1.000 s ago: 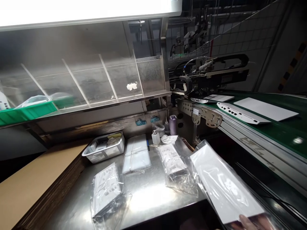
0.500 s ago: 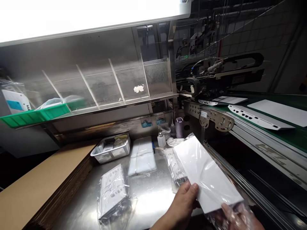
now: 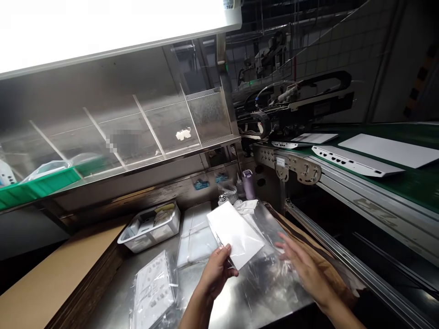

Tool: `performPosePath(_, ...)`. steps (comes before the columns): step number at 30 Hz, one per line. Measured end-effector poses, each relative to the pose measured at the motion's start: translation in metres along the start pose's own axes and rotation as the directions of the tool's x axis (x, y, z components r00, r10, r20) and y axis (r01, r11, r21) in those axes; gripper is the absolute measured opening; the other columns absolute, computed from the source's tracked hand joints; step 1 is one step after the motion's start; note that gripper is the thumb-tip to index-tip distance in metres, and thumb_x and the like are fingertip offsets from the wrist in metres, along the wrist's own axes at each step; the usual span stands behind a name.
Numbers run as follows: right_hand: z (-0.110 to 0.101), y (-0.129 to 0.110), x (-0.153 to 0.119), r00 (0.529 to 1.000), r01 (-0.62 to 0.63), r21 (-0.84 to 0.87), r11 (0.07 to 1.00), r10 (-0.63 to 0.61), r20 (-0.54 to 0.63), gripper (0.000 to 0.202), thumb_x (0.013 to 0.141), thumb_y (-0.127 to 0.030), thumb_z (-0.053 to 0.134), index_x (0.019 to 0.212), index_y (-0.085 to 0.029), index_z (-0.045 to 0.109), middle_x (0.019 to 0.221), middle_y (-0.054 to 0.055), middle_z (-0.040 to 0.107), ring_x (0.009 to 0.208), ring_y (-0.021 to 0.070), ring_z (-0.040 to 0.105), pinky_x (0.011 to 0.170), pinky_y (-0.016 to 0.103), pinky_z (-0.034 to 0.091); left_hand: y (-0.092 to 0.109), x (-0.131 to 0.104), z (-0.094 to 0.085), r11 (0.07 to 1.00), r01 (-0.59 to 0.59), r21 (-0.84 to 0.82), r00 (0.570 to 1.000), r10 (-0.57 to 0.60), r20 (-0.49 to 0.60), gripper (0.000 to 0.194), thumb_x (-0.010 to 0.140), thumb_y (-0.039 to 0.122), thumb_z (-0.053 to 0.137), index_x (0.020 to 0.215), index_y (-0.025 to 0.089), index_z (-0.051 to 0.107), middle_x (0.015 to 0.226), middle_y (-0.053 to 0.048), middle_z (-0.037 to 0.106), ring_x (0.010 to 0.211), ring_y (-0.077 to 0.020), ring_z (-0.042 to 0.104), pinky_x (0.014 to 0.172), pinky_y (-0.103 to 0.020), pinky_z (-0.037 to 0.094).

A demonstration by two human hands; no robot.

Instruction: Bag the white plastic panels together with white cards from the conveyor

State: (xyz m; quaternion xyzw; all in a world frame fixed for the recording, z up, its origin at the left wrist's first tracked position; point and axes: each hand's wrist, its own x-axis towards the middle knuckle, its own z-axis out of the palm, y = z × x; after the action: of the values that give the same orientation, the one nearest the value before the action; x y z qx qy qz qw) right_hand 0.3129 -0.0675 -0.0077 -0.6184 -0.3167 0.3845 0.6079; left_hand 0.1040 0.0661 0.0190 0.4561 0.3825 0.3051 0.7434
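Your left hand pinches the white panel by its near left edge, thumb on top and the other fingers curled below. That edge grip seems meant to leave the broad face uncovered and the far side free. The panel tilts above the desk, just right of the banded stack; whether it touches anything beneath, the view doesn't tell. Your right hand is open, fingers spread near the loose end of the clear bag, perhaps to tend that film; contact is unclear.

The panel is flat, straight-edged and smooth, while the bag around it is thin, glossy and creased. To your left, a bagged bundle lies on the desk, crinkled plastic over a pale face with grey marks. The stack looks like flat, milky plastic, its band presumably keeping slippery sheets together. The pale tub has sloped, rigid walls that likely stop small items straying. Beside the desk, brown cardboard is piled flat, matte against the shiny metal.
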Motion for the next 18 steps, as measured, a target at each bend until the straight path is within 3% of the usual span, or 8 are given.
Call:
performPosePath(5,0.015,0.022,0.034,0.988,0.031,0.001,1.000,-0.030,0.151,0.056,0.087,-0.049,0.057,0.131,-0.014,0.054,0.097,0.007,0.067,0.087,0.0205,0.065,0.082,0.038,0.053,-0.014,0.034,0.010,0.963,-0.025,0.270,0.998,0.009,0.061,0.046,0.076,0.064,0.061,0.076,0.018,0.051,0.053,0.006,0.047,0.044,-0.0082,0.044,0.047,-0.024,0.045)
performPosePath(8,0.012,0.037,0.043,0.984,0.051,-0.101,0.994,-0.032,0.177,0.044,0.092,-0.042,0.056,0.126,-0.016,0.054,0.097,0.004,0.066,0.090,0.0182,0.064,0.084,0.039,0.052,-0.022,0.051,0.003,0.882,-0.054,0.468,0.998,0.062,-0.001,0.047,0.077,0.065,0.058,0.066,0.021,0.046,0.047,0.007,0.042,0.040,-0.0081,0.037,0.042,-0.023,0.031)
performPosePath(11,0.000,0.043,0.048,0.984,0.025,-0.279,0.960,0.026,0.177,0.035,0.091,-0.041,0.060,0.116,-0.016,0.060,0.092,0.002,0.065,0.082,0.0164,0.062,0.078,0.036,0.052,-0.028,0.057,-0.009,0.773,-0.046,0.632,0.990,0.118,-0.072,0.048,0.072,0.064,0.063,0.062,0.020,0.048,0.051,0.004,0.049,0.048,-0.0120,0.046,0.048,-0.025,0.034)
performPosePath(15,-0.017,0.031,0.070,0.987,-0.003,-0.464,0.886,0.078,0.143,0.033,0.094,-0.046,0.054,0.092,-0.015,0.063,0.082,0.000,0.062,0.072,0.0130,0.060,0.069,0.031,0.052,-0.032,0.062,-0.021,0.676,0.013,0.737,0.972,0.164,-0.168,0.054,0.076,0.072,0.051,0.076,0.019,0.060,0.075,-0.007,0.069,0.080,-0.0251,0.064,0.072,-0.033,0.047)
performPosePath(18,-0.008,0.014,0.100,0.996,0.026,-0.536,0.844,0.022,0.083,0.034,0.095,-0.048,0.052,0.101,-0.016,0.063,0.099,0.004,0.064,0.089,0.0175,0.061,0.082,0.038,0.052,-0.029,0.076,-0.018,0.640,0.033,0.768,0.956,0.203,-0.210,0.067,0.081,0.072,0.040,0.104,0.014,0.064,0.118,-0.018,0.068,0.114,-0.0309,0.059,0.096,-0.038,0.044)
